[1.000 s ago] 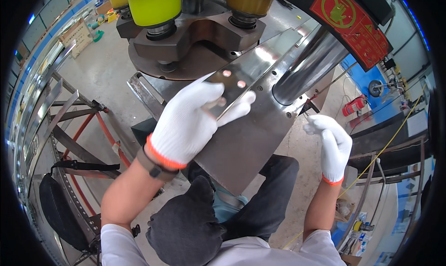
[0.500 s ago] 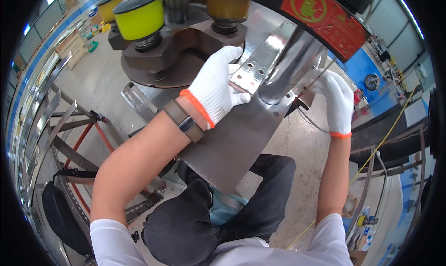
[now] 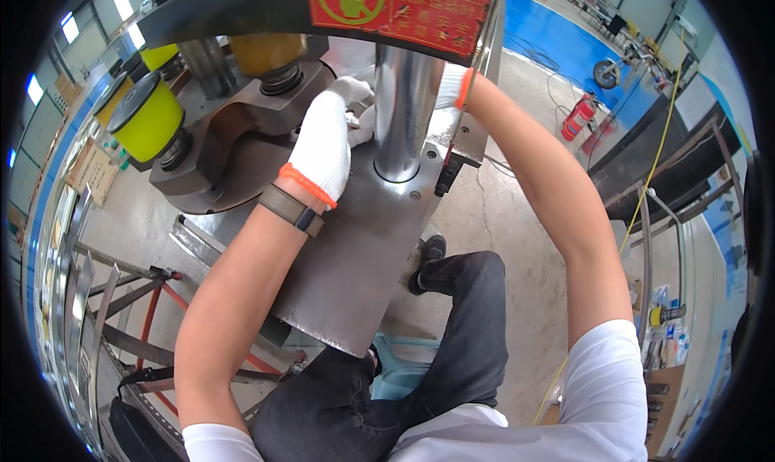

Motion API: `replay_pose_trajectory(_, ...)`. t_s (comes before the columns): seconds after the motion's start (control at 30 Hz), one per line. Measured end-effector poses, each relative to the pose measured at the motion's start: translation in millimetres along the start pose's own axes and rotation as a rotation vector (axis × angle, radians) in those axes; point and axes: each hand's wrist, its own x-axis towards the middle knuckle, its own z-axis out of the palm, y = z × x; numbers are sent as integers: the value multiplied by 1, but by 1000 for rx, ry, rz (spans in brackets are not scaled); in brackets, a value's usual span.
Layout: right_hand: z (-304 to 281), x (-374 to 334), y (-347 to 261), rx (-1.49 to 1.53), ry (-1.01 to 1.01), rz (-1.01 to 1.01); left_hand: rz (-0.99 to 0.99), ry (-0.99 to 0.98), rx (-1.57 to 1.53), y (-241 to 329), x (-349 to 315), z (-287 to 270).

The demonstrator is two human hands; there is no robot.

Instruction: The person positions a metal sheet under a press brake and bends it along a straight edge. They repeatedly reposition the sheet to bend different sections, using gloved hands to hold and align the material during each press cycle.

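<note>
My left hand (image 3: 319,143), in a white knit glove with an orange cuff, is just left of a polished steel column (image 3: 398,111). Its fingers are curled inward; what is between them is hidden. My right hand (image 3: 450,87), gloved the same way, reaches in behind the column from the right. Only its cuff side shows clearly, and its fingers are covered by the column. The column rises from a flat grey steel plate (image 3: 347,268). A shiny metal surface (image 3: 441,125) shows right of the column, under my right wrist.
Overhead hangs a machine head with a red warning sign (image 3: 395,6). Yellow-green cylinders (image 3: 149,119) stand on dark machine blocks at left. A metal-strip rack (image 3: 97,301) is at lower left, a fire extinguisher (image 3: 579,117) at far right, a pale blue stool (image 3: 404,363) under me.
The view has shifted. The holed shiny metal bracket in my left hand no longer shows clearly. My right hand has moved from beside the column to behind it, closer to my left.
</note>
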Motion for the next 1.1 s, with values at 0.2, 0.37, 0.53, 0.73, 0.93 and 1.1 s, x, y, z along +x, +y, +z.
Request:
replay_pose_trajectory(0.2, 64, 16, -13, -909, -1, -287, 25, -69, 239, 23, 6, 5)
replay_pose_trajectory(0.37, 63, 8, -25, -1110, 99, -310, 206, -353, 277, 15, -31, -47)
replay_pose_trajectory(0.53, 59, 15, -26, -1221, 166, -298, 178, -261, 648, 39, -123, -36)
replay_pose_trajectory(0.73, 49, 23, -31, -1271, 216, -264, 317, -192, 1071, 28, -160, -63)
replay_pose_trajectory(0.93, 33, 24, -36, -1291, 254, -237, 416, -171, 1190, 19, -169, -67)
replay_pose_trajectory(1.1, 24, 30, -35, -1322, 274, -219, 416, -175, 1210, 19, -173, -65)
